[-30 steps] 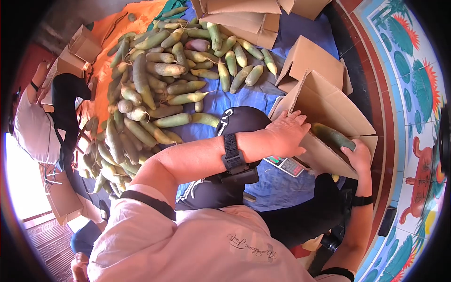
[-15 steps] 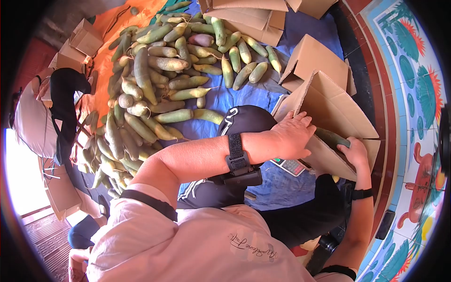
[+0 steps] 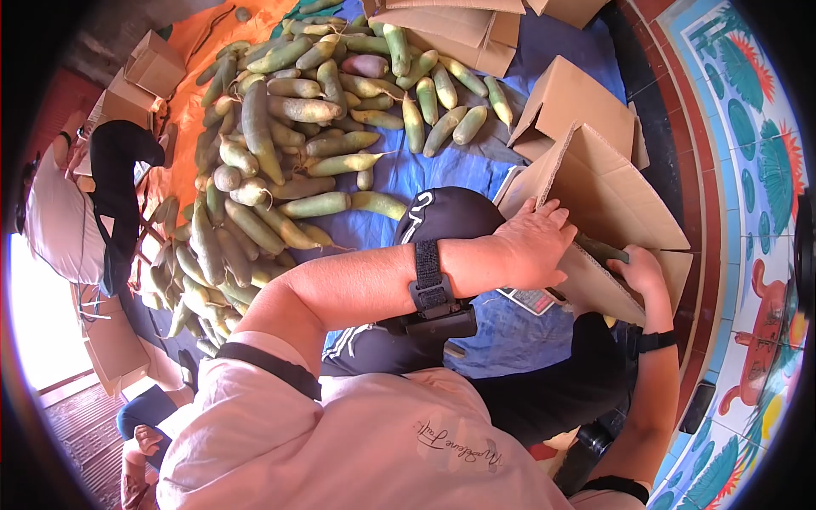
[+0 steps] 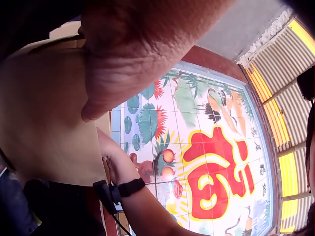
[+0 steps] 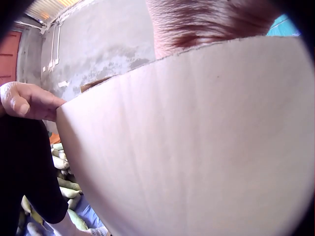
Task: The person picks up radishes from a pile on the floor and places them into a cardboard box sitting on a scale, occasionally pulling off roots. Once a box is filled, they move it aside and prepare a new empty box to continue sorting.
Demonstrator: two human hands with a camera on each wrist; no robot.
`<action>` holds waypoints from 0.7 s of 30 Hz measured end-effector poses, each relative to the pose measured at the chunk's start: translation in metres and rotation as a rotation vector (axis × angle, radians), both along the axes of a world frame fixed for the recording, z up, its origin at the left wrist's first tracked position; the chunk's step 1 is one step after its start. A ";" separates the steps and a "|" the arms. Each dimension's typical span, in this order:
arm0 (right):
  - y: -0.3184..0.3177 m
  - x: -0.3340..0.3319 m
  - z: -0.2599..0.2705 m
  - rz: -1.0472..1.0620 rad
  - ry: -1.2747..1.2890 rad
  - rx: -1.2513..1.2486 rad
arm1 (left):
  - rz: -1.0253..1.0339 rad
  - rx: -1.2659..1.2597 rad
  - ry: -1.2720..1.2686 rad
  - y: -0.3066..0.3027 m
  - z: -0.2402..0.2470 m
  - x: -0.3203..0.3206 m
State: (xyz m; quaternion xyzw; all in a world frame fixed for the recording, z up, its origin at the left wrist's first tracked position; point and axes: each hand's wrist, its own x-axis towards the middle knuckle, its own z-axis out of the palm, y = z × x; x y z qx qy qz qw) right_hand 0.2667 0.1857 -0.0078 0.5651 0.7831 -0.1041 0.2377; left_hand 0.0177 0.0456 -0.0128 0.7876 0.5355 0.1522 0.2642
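Observation:
An upright cardboard box (image 3: pixel 625 183) stands with its top flaps raised at the right in the head view. My left hand (image 3: pixel 534 245) holds its near flap by the edge, fingers over the top and thumb on the outer face (image 4: pixel 49 118). Inside the box, my right hand (image 3: pixel 642 274) grips one end of a long green radish (image 3: pixel 602 248). Most of that radish is hidden behind the flap. In the right wrist view, the flap (image 5: pixel 187 137) covers the right fingers, and my left hand (image 5: pixel 34 101) shows at its far edge.
A big heap of green radishes (image 3: pixel 297 110) lies on blue and orange sheets to the left. A scale with a keypad (image 3: pixel 529 299) sits below the box. More cardboard boxes (image 3: pixel 565 106) stand behind. A tiled wall (image 3: pixel 752 170) runs along the right; another person (image 3: pixel 68 221) crouches far left.
My right hand has moved slightly left and deeper into the box with the radish, so less of the radish shows. My left hand stays on the flap.

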 end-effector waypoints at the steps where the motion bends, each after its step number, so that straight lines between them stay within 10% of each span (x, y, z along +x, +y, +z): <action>1: 0.000 0.000 -0.002 0.006 -0.009 -0.021 | 0.002 0.006 -0.004 0.000 0.000 0.000; 8: 0.035 0.053 -0.078 -0.091 0.218 -0.207 | 0.009 -0.003 -0.004 0.000 0.001 0.001; 10: 0.024 0.035 -0.067 -0.792 0.601 -0.473 | 0.005 -0.017 0.001 0.001 0.002 0.001; 17: 0.016 0.020 -0.045 -0.732 0.523 -0.475 | 0.015 -0.021 -0.015 0.000 0.003 0.001; 19: 0.014 0.025 -0.035 -0.106 0.309 -0.302 | 0.000 -0.024 -0.025 0.000 0.003 0.001; 21: 0.007 0.024 -0.025 -0.015 0.393 -0.176 | -0.023 -0.011 -0.028 0.001 0.001 0.002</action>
